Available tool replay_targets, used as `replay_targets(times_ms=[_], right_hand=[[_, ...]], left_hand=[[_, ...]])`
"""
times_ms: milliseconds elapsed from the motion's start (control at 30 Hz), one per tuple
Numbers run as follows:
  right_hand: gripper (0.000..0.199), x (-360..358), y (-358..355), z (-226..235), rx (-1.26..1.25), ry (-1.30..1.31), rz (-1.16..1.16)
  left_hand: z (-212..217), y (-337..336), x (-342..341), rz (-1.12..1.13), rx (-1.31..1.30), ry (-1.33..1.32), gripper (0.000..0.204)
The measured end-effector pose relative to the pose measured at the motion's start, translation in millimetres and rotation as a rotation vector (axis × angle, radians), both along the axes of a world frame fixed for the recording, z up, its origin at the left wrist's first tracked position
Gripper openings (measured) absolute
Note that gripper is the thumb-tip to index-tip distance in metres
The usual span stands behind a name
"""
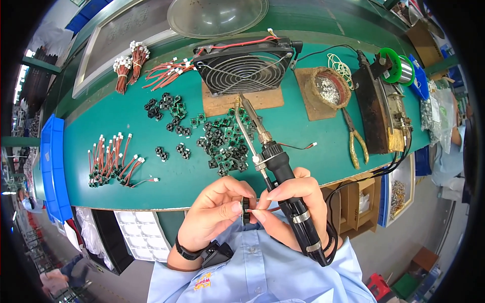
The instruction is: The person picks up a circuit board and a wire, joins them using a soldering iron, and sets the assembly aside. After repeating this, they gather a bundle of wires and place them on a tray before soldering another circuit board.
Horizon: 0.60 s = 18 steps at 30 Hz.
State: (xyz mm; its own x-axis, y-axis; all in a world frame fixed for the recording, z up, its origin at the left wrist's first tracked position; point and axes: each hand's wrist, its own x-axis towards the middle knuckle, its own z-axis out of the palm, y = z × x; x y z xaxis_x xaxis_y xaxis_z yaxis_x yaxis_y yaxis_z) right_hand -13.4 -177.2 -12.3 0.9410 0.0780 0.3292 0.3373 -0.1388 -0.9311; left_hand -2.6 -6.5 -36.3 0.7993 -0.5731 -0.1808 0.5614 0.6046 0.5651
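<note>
You're pinching a small dark circuit board (245, 211) between the thumb and fingers of your left hand (214, 206), just below the centre of the frame. Your right hand (311, 194) is gripping the soldering iron (278, 160), its tip pointing toward the top, while its thumb and fingertips are closing on a thin red wire (273, 209) beside the board; whether that wire is touching the board is hard to tell. Both hands are working close together at the near edge of the green tabletop (177, 189). Loose boards (225, 144) are lying heaped mid-frame, wired boards (107, 164) are sitting at left, and a black fan (245, 68) is standing at top centre.
</note>
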Motion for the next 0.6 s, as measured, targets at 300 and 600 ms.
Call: replay_targets(times_ms=[300,600], right_hand=[[0.040,2.7,4.8,1.1,-0.012,-0.080,-0.081],[0.046,0.8,-0.9,5.2,-0.116,-0.051,0.015]], left_hand=[[2.4,1.1,-1.1,-0.015,-0.013,0.022,0.016],[-2.7,-0.9,-3.0,0.028,0.013,-0.025,0.015]])
